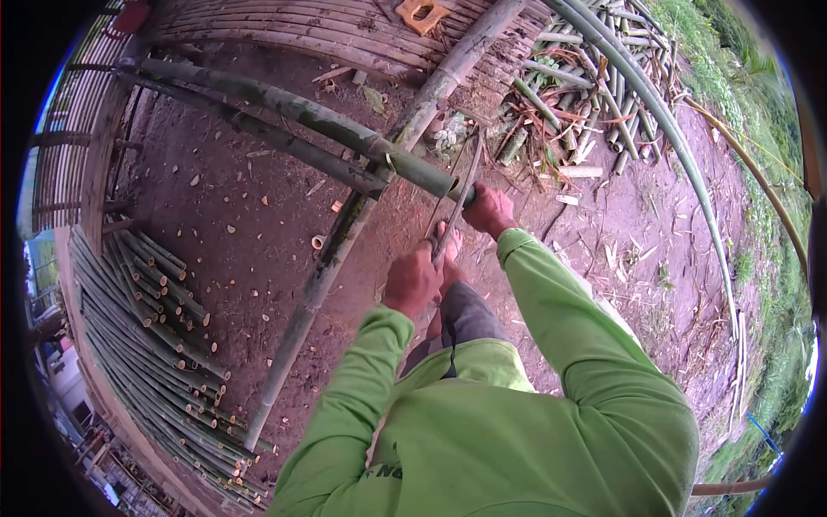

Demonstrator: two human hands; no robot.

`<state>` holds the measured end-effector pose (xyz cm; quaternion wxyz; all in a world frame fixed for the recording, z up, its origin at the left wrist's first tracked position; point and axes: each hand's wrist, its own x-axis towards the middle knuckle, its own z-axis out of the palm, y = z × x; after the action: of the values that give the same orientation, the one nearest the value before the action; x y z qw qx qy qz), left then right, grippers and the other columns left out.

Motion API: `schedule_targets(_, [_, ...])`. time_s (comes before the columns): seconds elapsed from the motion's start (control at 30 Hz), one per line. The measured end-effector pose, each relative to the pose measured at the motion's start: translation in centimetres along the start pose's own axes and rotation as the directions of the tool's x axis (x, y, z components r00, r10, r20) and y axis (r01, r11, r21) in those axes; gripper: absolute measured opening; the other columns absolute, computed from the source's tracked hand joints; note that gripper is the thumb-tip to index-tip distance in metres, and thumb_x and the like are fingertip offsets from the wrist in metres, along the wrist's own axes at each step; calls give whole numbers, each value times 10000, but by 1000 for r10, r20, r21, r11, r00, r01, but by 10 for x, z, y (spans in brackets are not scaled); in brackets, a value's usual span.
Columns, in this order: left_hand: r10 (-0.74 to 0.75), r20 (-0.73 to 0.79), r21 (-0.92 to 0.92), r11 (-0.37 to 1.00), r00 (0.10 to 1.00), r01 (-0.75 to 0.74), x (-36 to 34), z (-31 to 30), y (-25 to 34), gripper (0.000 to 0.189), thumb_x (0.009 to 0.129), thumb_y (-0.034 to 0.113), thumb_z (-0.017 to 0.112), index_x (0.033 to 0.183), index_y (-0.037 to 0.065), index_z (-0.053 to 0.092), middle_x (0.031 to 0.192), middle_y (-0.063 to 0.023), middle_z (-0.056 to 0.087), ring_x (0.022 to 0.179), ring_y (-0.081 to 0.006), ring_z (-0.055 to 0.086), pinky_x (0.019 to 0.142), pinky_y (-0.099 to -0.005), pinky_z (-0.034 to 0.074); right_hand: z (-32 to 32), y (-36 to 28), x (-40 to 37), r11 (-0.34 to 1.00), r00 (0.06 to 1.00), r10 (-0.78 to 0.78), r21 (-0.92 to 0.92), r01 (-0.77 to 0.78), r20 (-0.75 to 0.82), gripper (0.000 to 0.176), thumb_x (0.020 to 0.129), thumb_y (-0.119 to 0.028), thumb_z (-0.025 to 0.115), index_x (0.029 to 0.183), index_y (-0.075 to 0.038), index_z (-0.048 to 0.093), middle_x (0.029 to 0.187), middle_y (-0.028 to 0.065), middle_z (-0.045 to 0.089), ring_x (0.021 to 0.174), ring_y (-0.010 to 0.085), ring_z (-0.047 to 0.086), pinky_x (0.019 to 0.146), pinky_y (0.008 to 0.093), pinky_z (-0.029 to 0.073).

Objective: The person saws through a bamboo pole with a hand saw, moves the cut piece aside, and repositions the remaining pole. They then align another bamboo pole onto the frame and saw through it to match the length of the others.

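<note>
My left hand (413, 277) is closed around the handle end of a thin, dark-framed bow saw (463, 183). The saw slants up and away, crossing the near end of a green bamboo pole (345, 136). My right hand (489, 211) grips the short end of that pole, just beyond the saw. A second bamboo pole (293, 148) lies beside the first. Both rest across a thicker slanted bamboo beam (326, 250). How deep the saw sits in the bamboo cannot be made out.
Cut bamboo poles (146, 345) lie stacked at the left. Bamboo offcuts (594, 95) are heaped at the upper right. A slatted bamboo platform (327, 34) holds a yellow object (421, 14). A long curved pole (680, 146) spans the right side. Chips litter the dirt ground (250, 224).
</note>
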<state>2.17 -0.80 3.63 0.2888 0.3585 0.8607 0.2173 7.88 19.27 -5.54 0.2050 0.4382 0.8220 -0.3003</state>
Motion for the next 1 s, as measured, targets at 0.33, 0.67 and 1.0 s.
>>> schedule_targets(0.33, [16, -74, -18, 1000, 997, -18, 6, 6, 4, 230, 906, 244, 567, 867, 19, 586, 707, -238, 625, 669, -440, 620, 592, -510, 495, -25, 11, 12, 1000, 998, -9, -19, 8, -61, 356, 727, -270, 647, 1061, -148, 614, 960, 172, 682, 931, 362, 655, 831, 445, 514])
schedule_targets(0.67, [-150, 92, 7, 989, 984, 150, 46, 2, 25, 303, 878, 295, 581, 875, -2, 638, 795, -276, 639, 772, -458, 631, 665, -504, 522, -27, 0, -21, 989, 988, -145, 47, 143, 61, 393, 652, -276, 720, 1013, -129, 674, 941, 172, 691, 929, 364, 655, 866, 422, 513])
schedule_targets(1.0, [-72, -174, -275, 961, 982, 22, -161, -102, -35, 279, 849, 184, 654, 654, 41, 514, 506, -142, 480, 441, -286, 525, 444, -369, 383, -103, 39, -91, 935, 940, -328, 108, 337, -96, 540, 663, -254, 750, 1128, -69, 547, 917, 220, 669, 861, 400, 652, 764, 461, 522])
